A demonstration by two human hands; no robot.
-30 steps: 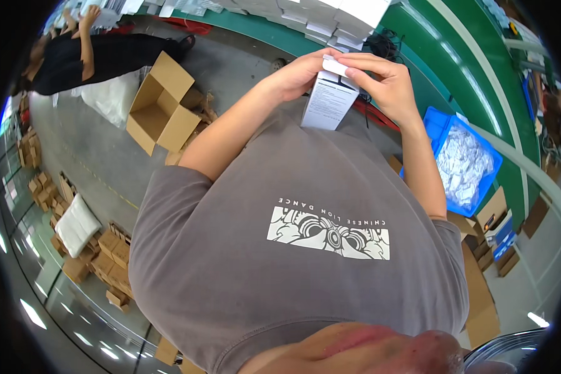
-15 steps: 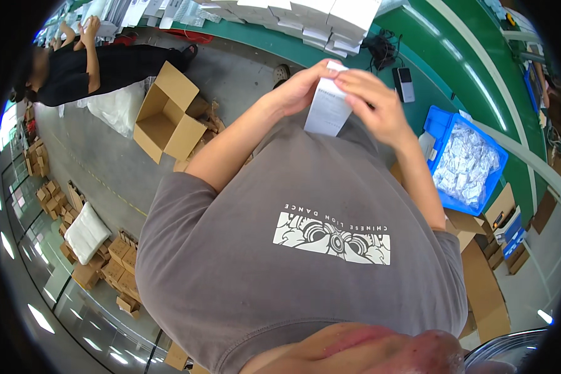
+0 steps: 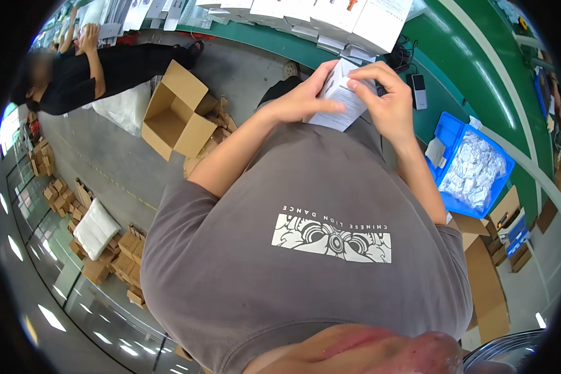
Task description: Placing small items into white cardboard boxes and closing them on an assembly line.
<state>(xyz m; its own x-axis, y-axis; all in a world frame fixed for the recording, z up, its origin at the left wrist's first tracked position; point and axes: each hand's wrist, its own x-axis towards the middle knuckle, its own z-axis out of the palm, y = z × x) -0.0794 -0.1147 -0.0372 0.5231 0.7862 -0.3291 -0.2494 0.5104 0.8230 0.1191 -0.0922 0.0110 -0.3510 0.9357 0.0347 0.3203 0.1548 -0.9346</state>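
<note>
A white printed carton (image 3: 353, 107) is upright in front of my chest, turned so that two faces and the edge between them show. My left hand (image 3: 299, 101) grips its left side, thumb across the near face and fingers partly hidden behind. At the upper right, my right hand (image 3: 389, 103) has its thumb and bent forefinger on the carton's top edge. The other right fingers are curled and partly hidden.
White boxes (image 3: 380, 28) stand in a row on the green workbench (image 3: 246, 40). A blue bin (image 3: 447, 132) of small clear packets is at the right, near a dark handheld device (image 3: 417, 91) and black cables (image 3: 402, 56). An open cardboard box (image 3: 171, 118) and a person in black (image 3: 124, 68) are at the left.
The carton has turned about its upright axis, showing another face. My left thumb has come down across its near face. My right fingers have shifted along the top, now more bent and spread.
</note>
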